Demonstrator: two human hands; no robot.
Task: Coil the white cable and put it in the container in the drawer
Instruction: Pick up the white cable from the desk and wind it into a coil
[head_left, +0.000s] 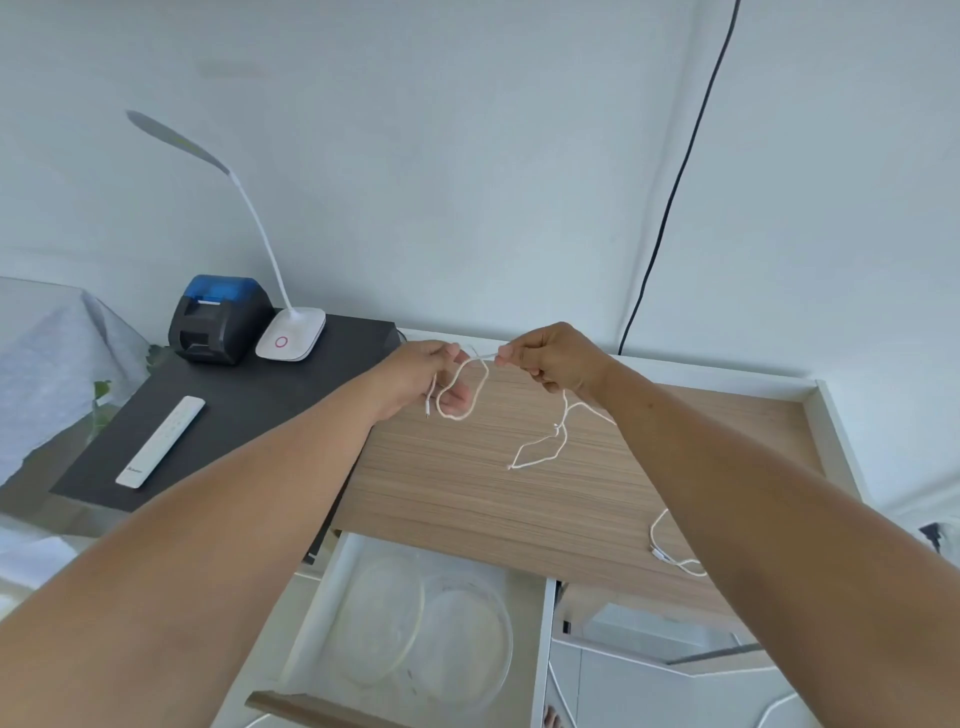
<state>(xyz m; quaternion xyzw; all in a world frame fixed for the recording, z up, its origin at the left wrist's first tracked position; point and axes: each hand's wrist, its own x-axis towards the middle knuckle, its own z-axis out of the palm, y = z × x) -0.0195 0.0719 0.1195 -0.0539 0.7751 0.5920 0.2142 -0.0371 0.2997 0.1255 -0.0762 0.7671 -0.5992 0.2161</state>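
A thin white cable (540, 447) hangs between both hands above the wooden desk top (467, 499). My left hand (426, 382) pinches one small loop of it, with a connector end dangling below the fingers. My right hand (550, 358) grips the cable a little to the right, and the slack trails down onto the desk and off to the right under my forearm. Below the desk edge an open white drawer (317, 613) holds a clear round container (457, 639) with its clear lid (379, 623) leaning beside it.
To the left is a dark side table (249, 410) with a white remote (161, 441), a black and blue printer (221, 319) and a white desk lamp (291, 335). A black cord (675, 192) runs down the wall. A raised white rim (831, 415) borders the desk's right side.
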